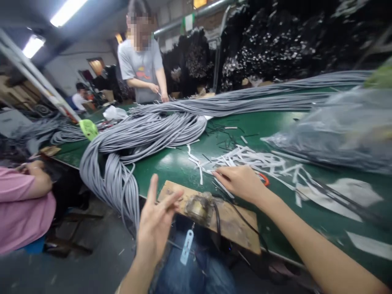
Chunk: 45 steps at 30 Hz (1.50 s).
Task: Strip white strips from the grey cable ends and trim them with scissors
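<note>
My left hand (pixel 156 224) is raised in front of the table edge, fingers spread and palm empty. Beside it lies a wooden board (pixel 241 228) carrying a small grimy metal device (pixel 199 206) with a black cord. A light-blue tag (pixel 187 247) dangles below the device. Over the table, my right hand (pixel 237 181) pinches thumb and fingers together at the end of a white strip (pixel 208 171). A loose heap of white strips (pixel 245 155) spreads just behind this hand. Part of an orange loop (pixel 263 179) shows beside the wrist.
A thick bundle of grey cables (pixel 147 134) runs along the green table (pixel 171 167) and droops over its left edge. Clear plastic bags (pixel 343 126) lie at right. A co-worker (pixel 142 61) stands across the table; another person in pink (pixel 24 204) sits at left.
</note>
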Motion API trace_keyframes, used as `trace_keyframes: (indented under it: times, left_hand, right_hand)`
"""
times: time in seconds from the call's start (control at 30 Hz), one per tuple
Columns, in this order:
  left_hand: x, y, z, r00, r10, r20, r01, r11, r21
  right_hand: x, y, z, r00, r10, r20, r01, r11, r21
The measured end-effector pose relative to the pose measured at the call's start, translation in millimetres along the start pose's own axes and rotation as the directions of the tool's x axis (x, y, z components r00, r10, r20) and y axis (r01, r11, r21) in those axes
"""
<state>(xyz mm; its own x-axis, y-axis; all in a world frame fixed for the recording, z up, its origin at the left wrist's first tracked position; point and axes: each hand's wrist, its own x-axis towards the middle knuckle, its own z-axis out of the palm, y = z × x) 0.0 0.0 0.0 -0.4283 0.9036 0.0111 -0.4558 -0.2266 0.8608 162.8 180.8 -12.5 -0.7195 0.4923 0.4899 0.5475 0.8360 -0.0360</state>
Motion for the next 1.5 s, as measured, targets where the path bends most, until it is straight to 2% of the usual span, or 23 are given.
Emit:
trace_keyframes:
  times: [0.13,0.27,0.43,0.53,0.6,0.67,0.73,0.8,0.83,0.9,1.0,1.1,1.2,1.27,1.33,1.4,1.5]
  left_hand:
    - [4,-4,3.2,0.997,-0.073,-0.006,0.072,0.988,-0.133]
    - [5,-10,3.8,0.997,-0.064,-0.036,0.057,0.984,-0.167]
    - [3,-7,7.2,0.995,-0.094,-0.028,0.086,0.976,-0.2]
    - [2,-9,9.4,0.997,-0.071,-0.04,0.066,0.991,-0.117]
    - [5,-13,8.1,0.998,0.018,-0.068,-0.016,1.0,0.02]
    - [15,-14,2.9,0.982,0.157,-0.109,-0.13,0.967,0.219]
    - [34,-11,-6.8,0.949,0.292,-0.12,-0.207,0.863,0.461]
    - [61,-1,-20.3,0.928,0.365,-0.073,-0.206,0.668,0.715]
    - [77,6,-27.8,0.92,0.388,-0.044,-0.185,0.531,0.827]
    - [111,22,-42.4,0.929,0.37,0.025,-0.097,0.18,0.979]
    - [154,38,-59.0,0.926,0.375,0.041,-0.064,0.048,0.997]
    - [177,37,-67.3,0.918,0.394,0.043,-0.039,-0.017,0.999]
    - [181,27,-69.8,0.907,0.419,0.052,-0.037,-0.045,0.998]
    - [179,25,-70.2,0.897,0.438,0.057,-0.047,-0.034,0.998]
    - [178,30,-71.0,0.879,0.474,0.052,-0.057,-0.002,0.998]
    - [178,42,-72.9,0.843,0.538,0.021,-0.055,0.048,0.997]
    - [181,72,-77.7,0.748,0.659,-0.077,-0.041,0.162,0.986]
  right_hand:
    - [-1,0,5,0.999,-0.041,-0.024,0.041,0.999,0.01]
    - [-1,-1,6,0.998,-0.06,-0.029,0.061,0.998,0.005]
    - [-2,-3,6,0.996,-0.083,-0.041,0.083,0.997,-0.005]
    - [-2,-4,6,0.994,-0.092,-0.056,0.092,0.996,0.004]
    - [-3,-4,7,0.992,-0.101,-0.075,0.102,0.995,0.008]
    - [-4,-4,8,0.989,-0.116,-0.096,0.117,0.993,0.008]
    - [-4,-2,10,0.987,-0.121,-0.101,0.122,0.992,0.003]
    - [-4,-1,11,0.99,-0.12,-0.073,0.121,0.993,0.0]
    - [-4,-1,12,0.992,-0.118,-0.05,0.118,0.993,0.001]
    - [-4,-2,12,0.994,-0.111,0.006,0.111,0.994,0.013]
    - [-4,-5,11,0.993,-0.09,0.071,0.087,0.995,0.045]
    - [-2,-6,9,0.994,-0.06,0.096,0.054,0.997,0.063]
    - [1,1,0,0.996,0.015,0.088,-0.017,1.0,0.018]
    - [3,9,-10,0.987,0.138,0.079,-0.134,0.99,-0.054]
    - [4,17,-23,0.95,0.295,0.097,-0.282,0.95,-0.131]
    - [5,25,-35,0.888,0.427,0.17,-0.401,0.901,-0.168]
    - [5,30,-48,0.823,0.478,0.308,-0.458,0.878,-0.138]
